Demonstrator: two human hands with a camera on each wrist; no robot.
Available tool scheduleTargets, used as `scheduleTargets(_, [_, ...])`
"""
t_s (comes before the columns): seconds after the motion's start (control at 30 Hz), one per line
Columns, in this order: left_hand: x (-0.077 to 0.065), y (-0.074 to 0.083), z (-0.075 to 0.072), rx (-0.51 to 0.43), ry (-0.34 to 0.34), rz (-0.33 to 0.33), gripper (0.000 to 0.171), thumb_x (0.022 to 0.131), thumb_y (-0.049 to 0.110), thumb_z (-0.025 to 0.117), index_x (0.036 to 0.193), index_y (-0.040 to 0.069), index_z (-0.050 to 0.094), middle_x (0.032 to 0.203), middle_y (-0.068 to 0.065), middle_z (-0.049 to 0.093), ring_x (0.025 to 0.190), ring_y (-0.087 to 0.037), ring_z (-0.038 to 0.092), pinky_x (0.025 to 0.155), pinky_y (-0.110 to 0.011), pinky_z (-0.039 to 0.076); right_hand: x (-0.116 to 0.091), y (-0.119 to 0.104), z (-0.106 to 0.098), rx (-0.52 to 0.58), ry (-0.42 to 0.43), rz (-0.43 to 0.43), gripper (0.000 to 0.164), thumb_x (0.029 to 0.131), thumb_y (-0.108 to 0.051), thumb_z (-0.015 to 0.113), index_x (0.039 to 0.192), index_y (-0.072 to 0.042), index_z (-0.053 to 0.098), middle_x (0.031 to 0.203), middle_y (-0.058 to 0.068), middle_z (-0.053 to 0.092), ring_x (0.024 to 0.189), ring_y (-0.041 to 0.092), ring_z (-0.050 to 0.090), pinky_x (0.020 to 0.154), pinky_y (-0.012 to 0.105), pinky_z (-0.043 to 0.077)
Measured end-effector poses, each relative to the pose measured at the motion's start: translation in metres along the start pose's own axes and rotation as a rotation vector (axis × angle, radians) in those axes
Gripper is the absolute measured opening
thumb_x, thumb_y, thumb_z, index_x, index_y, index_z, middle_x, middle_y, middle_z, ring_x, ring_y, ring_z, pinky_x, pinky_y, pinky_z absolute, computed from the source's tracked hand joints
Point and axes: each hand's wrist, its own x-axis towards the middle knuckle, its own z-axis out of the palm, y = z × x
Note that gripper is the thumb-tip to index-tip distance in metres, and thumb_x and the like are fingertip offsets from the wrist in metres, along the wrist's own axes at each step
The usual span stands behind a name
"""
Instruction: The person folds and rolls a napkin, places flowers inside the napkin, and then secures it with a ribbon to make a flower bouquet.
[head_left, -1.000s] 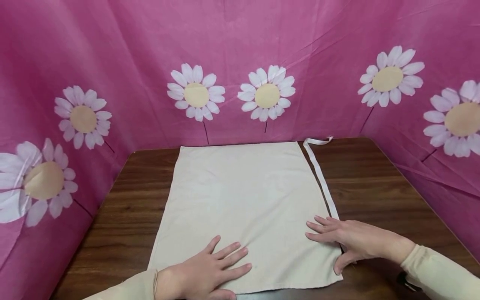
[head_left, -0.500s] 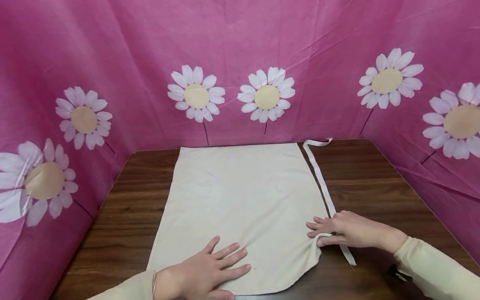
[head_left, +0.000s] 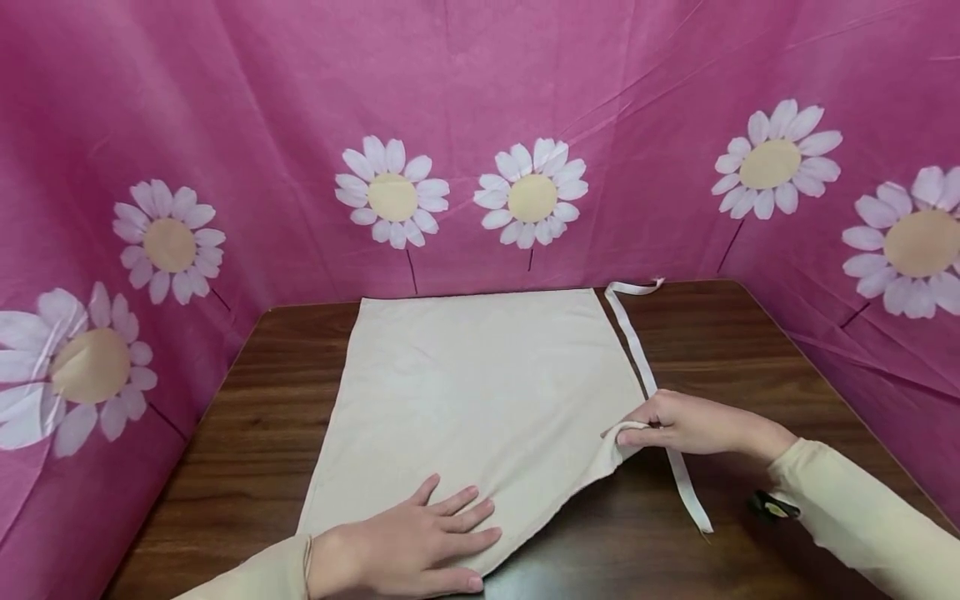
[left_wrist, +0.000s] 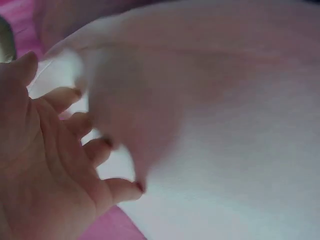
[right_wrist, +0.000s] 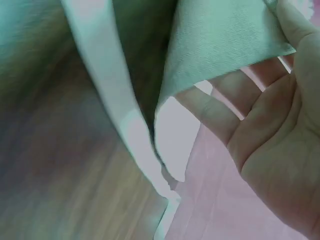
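A cream cloth [head_left: 480, 383] lies spread over the wooden table, its near right corner lifted and folded back. My right hand [head_left: 693, 422] pinches that corner between thumb and fingers. In the right wrist view, the raised cloth flap [right_wrist: 225, 42] runs across the fingers under the thumb. My left hand [head_left: 420, 542] rests flat on the near part of the cloth, fingers spread. The left wrist view shows those fingertips [left_wrist: 138, 188] on the fabric. A white ribbon [head_left: 630, 337] lies along the cloth's right side, passing behind my right hand.
The brown wooden table [head_left: 247, 433] shows on both sides of the cloth. A pink curtain [head_left: 465, 67] with printed daisies surrounds its back and sides. At the right sleeve [head_left: 847, 508] sits a small dark object [head_left: 774, 506].
My right hand has gone from lying at the cloth's right edge to gripping its near corner, pulling it up and inward. More table and the ribbon's end now show. The left hand stays put.
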Motion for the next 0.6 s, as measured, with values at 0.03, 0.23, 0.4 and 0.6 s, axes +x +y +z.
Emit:
scheduleTargets(0.03, [0.002,0.001,-0.002,-0.047,0.013,-0.020,0.063,0.107,0.060,0.026,0.157,0.025,0.040,0.161,-0.002,0.036,0.149,-0.027,0.030,0.106,-0.070,0.031,0.004,-0.001,-0.002,0.006,0.007,-0.004,0.017,0.103,-0.012,0.060,0.100,-0.017,0.076,0.079,-0.026,0.056,0.071,-0.008,0.051,0.060,0.015,0.046])
scheduleTargets(0.23, [0.018,0.003,-0.021,-0.289,0.212,-0.176,0.062,0.104,0.057,0.045,0.147,0.013,0.053,0.112,0.004,0.073,0.092,-0.009,0.068,0.093,-0.040,0.052,0.033,-0.005,-0.013,0.001,0.089,0.098,0.037,0.103,-0.021,0.061,0.068,-0.020,0.051,0.066,-0.020,0.029,0.058,-0.004,0.029,0.051,0.016,0.029])
scheduleTargets(0.4, [0.032,-0.004,-0.036,-0.513,0.327,-0.206,0.039,0.102,0.044,0.060,0.127,0.014,0.062,0.075,0.012,0.065,0.065,0.007,0.054,0.068,-0.019,0.051,0.059,-0.006,-0.016,0.007,0.156,0.151,0.038,0.104,-0.023,0.061,0.067,-0.018,0.052,0.064,-0.016,0.031,0.057,0.000,0.028,0.051,0.020,0.028])
scheduleTargets(0.6, [0.047,-0.016,-0.050,-0.543,0.422,-0.303,0.028,0.098,0.027,0.069,0.120,0.010,0.064,0.084,0.004,0.071,0.064,-0.001,0.064,0.063,-0.022,0.053,0.089,-0.006,-0.019,0.032,0.157,0.171,0.036,0.103,-0.026,0.062,0.069,-0.015,0.059,0.061,-0.014,0.029,0.054,0.003,0.023,0.051,0.023,0.024])
